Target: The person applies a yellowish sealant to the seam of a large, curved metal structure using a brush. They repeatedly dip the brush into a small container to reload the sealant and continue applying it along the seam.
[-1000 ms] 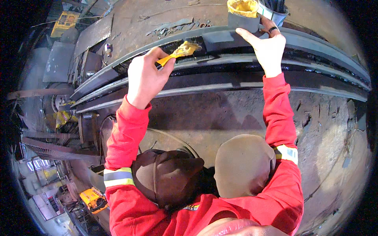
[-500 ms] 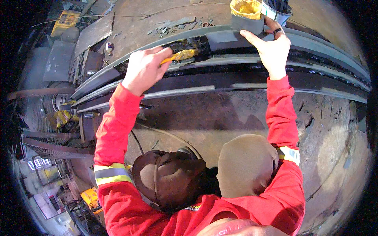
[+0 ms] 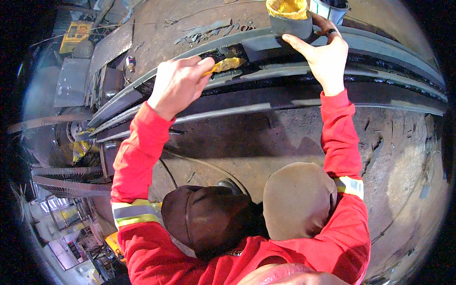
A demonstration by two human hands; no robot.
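My left hand (image 3: 180,83) is closed round the yellow handle of a paintbrush (image 3: 225,65), whose yellow-smeared end points right, over the upper part of dark metal beams (image 3: 285,73). Glossy black coating lies in the beams' channels. My right hand (image 3: 323,54) grips a dark grey pot (image 3: 290,27) with a yellow-coated inside, thumb on the near side and fingers round the right side. The pot is at the far edge of the beams; whether it rests on them, I cannot tell. Whether the brush tip touches the metal is also unclear.
A white bucket (image 3: 327,12) stands just behind the pot. Scraps of thin sheet (image 3: 209,29) lie on the floor beyond the beams. Metal plates (image 3: 71,83) and a yellow machine (image 3: 76,35) are at the far left. A hose (image 3: 209,166) curves across the floor near my legs.
My left hand and the paintbrush have moved a little to the right along the beams. The view has shifted slightly; my right hand still holds the pot.
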